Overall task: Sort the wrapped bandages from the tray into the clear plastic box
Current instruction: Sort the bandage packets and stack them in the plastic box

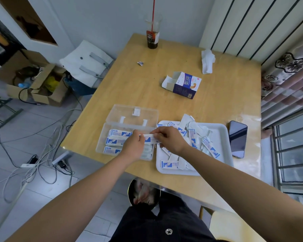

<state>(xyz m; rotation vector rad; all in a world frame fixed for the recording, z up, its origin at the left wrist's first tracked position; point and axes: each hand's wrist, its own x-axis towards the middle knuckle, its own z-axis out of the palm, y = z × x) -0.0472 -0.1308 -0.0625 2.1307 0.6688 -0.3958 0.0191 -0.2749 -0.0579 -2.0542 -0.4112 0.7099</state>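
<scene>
A clear plastic box with its lid folded back lies on the wooden table, holding several white-and-blue wrapped bandages. To its right a white tray holds several more wrapped bandages in a loose pile. Over the box's right edge, my left hand and my right hand each pinch an end of one wrapped bandage, holding it level between them. My left hand hides part of the box's contents.
A dark phone lies right of the tray. An open bandage carton sits mid-table, crumpled tissue and a small wrapper scrap farther back, and a drink cup with a red straw at the far edge.
</scene>
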